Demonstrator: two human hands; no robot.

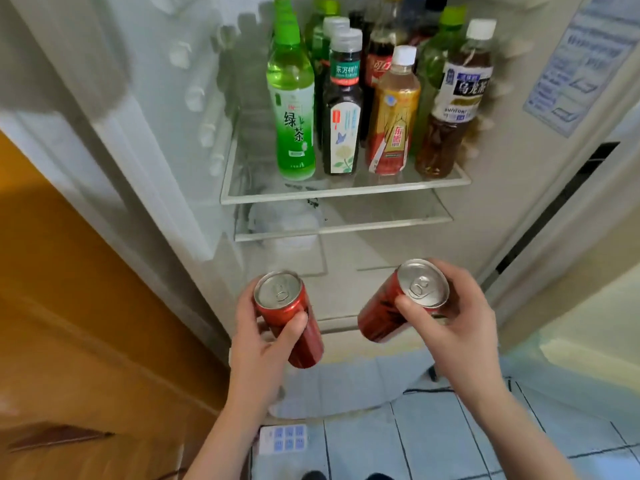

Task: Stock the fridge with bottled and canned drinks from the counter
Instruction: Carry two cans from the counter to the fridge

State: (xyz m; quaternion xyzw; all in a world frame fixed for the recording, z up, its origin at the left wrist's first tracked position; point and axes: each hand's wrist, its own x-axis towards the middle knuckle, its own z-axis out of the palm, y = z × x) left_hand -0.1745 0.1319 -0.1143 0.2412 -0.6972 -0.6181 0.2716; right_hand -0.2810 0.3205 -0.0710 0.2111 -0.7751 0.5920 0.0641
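- A wooden panel (69,306) in orange-brown fills the far left, beside the white wall of the open fridge (145,150).
- The left hand (263,344) grips the left can (280,299), fingers and thumb curled round its red body; the silver lid with its pull tab faces the camera and the can tilts.
- On the upper glass shelf (346,194) the front row starts with a green tea bottle (292,109), then a dark bottle (343,116) with a grey cap, then a gold bottle (393,123) with a white cap, then a brown tea bottle (453,109).
- More bottles stand behind them (a cola bottle (379,60) among them).
- A lower shelf (346,230) sits just beneath.
- The right hand (460,327) grips the right can (384,313), also red, tilted with its lid up; both cans are held in the air below the shelves, apart from each other.
- A printed sticker (581,64) is on the right wall.
- Pale floor tiles (433,438) lie under the arms.
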